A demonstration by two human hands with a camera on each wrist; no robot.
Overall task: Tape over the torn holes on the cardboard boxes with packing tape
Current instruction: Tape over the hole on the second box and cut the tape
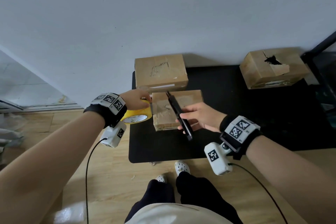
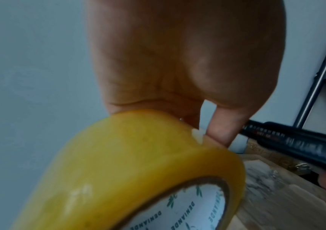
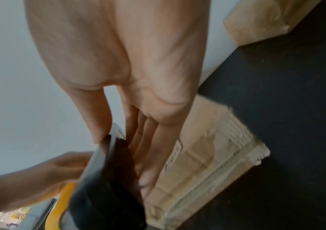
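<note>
My left hand [image 1: 143, 100] grips a yellow roll of packing tape [image 1: 137, 114] at the left edge of the near cardboard box [image 1: 187, 99]; thumb and fingers pinch the roll [image 2: 138, 163] from above. A short strip of tape runs from the roll onto the box top, which looks glossy with tape over a small tear [image 1: 166, 107]. My right hand [image 1: 192, 117] holds a black utility knife [image 1: 179, 114] slanted above that box, its tip pointing toward the far left corner. In the right wrist view the knife [image 3: 107, 179] is blurred.
A second box [image 1: 161, 72] with a scuffed top stands behind the near one. A third box [image 1: 272, 67] at the far right has a large open torn hole [image 1: 272, 60]. All sit on a black mat [image 1: 236, 123] against a white wall. A dark metal rack [image 1: 323, 60] stands at right.
</note>
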